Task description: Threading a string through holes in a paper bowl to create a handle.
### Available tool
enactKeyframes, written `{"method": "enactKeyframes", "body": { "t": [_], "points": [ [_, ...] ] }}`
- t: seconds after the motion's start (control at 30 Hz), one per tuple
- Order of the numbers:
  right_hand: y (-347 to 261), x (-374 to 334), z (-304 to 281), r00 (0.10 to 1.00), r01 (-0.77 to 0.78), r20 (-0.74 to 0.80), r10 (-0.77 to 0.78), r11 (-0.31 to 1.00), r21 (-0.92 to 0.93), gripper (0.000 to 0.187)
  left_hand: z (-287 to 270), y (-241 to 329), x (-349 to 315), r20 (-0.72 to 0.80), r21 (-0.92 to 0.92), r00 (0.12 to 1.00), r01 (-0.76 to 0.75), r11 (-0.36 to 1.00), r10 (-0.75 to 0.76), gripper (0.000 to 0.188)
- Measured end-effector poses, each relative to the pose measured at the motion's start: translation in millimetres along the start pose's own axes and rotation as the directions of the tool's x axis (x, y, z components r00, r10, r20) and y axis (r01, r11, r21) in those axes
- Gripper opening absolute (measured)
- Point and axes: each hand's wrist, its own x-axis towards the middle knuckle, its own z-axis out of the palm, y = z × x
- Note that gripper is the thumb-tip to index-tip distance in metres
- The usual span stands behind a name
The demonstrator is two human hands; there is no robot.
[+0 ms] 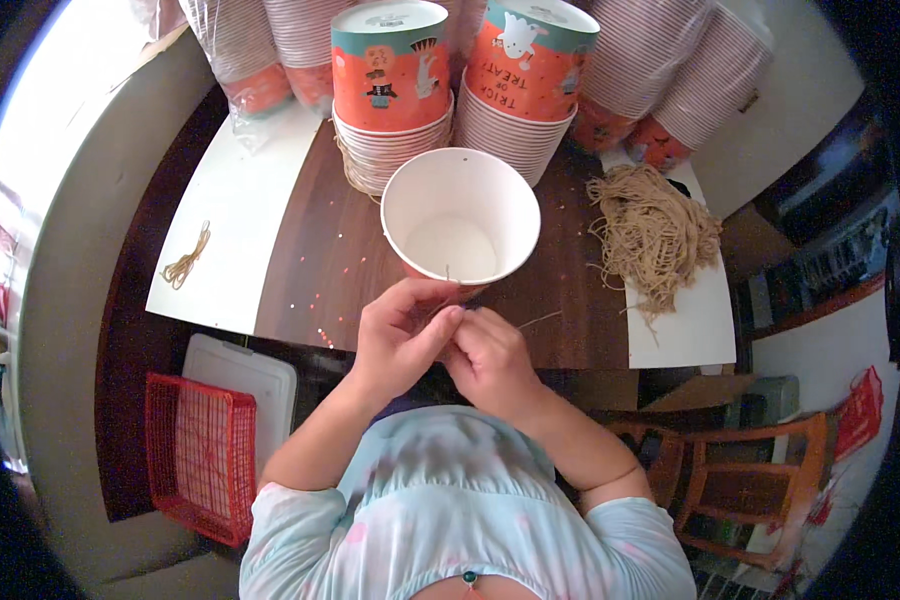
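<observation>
A white-lined paper bucket (450, 235) stands tilted toward me at the table's front, its mouth open and its outside mostly hidden. At its near rim a thin tan string (448, 272) pokes up on the inside. My left hand (395, 335) is closed in a pinch just outside that rim, fingertips against the bucket. Beside it my right hand (495, 360) is closed too, thumbs almost meeting. Part of the string sticks out to the right of my right hand; its course between the fingers is hidden.
Behind stand a left stack (390, 100) and a right stack (525, 90) of orange and green printed buckets, with more bagged stacks (650, 60) around. A heap of tan strings (655, 235) lies right, a small bundle (187, 258) left. A red basket (202, 455) sits below left, a wooden chair (750, 480) right.
</observation>
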Motion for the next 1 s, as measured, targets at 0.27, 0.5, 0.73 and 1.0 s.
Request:
{"method": "enactKeyframes", "body": {
  "t": [0.27,0.5,0.73,1.0],
  "points": [
    [-11,63,-69,0.977,0.214,0.05,-0.208,0.951,-0.222,0.024,-6,-8,1,-0.066,0.261,0.993,-0.076,0.962,0.096,0.014],
    [11,81,-57,0.85,0.489,0.348,-0.396,0.84,-0.238,0.013,0,2,-2,-0.049,0.563,0.966,-0.182,0.807,0.252,0.02],
    [2,19,-20,0.944,0.298,0.008,-0.329,0.843,-0.449,0.007,10,-9,-11,-0.226,0.624,0.893,-0.174,0.762,0.389,0.021],
    [12,15,16,0.988,-0.03,-0.154,0.024,0.999,-0.04,0.014,8,-8,-7,-0.378,-0.252,0.918,0.02,0.967,-0.118,0.021]
  ]
}}
